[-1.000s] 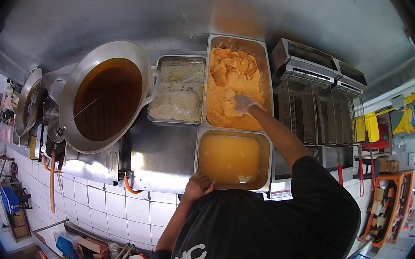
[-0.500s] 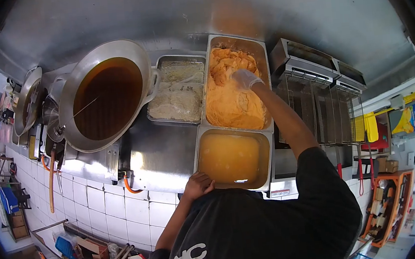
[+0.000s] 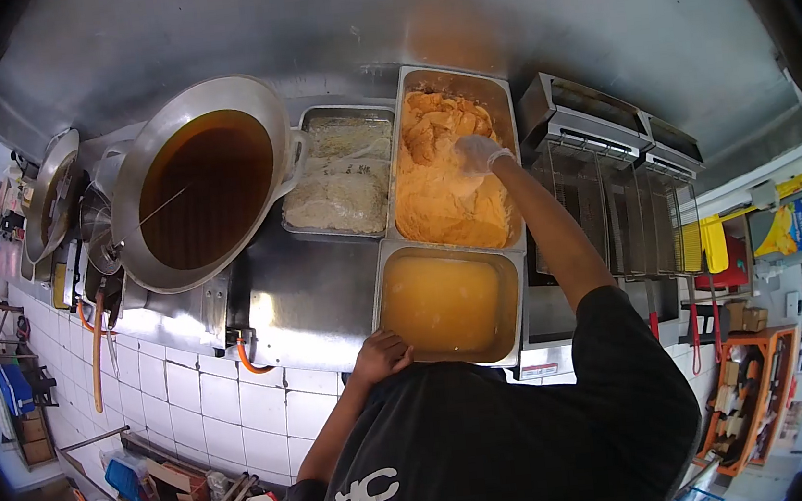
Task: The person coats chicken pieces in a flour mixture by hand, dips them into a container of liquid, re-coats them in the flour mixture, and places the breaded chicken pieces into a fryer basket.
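Note:
My right hand [image 3: 479,153], in a clear glove, is in the deep metal pan [image 3: 507,95] of orange powder [image 3: 445,209], just beside the coated pieces [image 3: 439,123] heaped at its back. Its fingers are blurred against the powder, so what they hold cannot be made out. My left hand [image 3: 384,354] is bare, with fingers curled, and rests at the front left corner of the pan of yellow-orange liquid [image 3: 443,302]. A shallow tray of pale, wet-looking food [image 3: 338,195] sits left of the powder pan.
At the left stands a large metal wok [image 3: 131,219] with dark brown oil and a thin metal rod in it. Wire fryer baskets [image 3: 577,195] are right of the powder pan. A wooden handle [image 3: 97,362] projects over the counter's front edge; an orange hose [image 3: 249,360] hangs there.
My right hand has moved from the pan's middle toward the back, up to the coated pieces, and then slightly forward. The lump it was touching earlier is no longer distinct. My left hand stays put.

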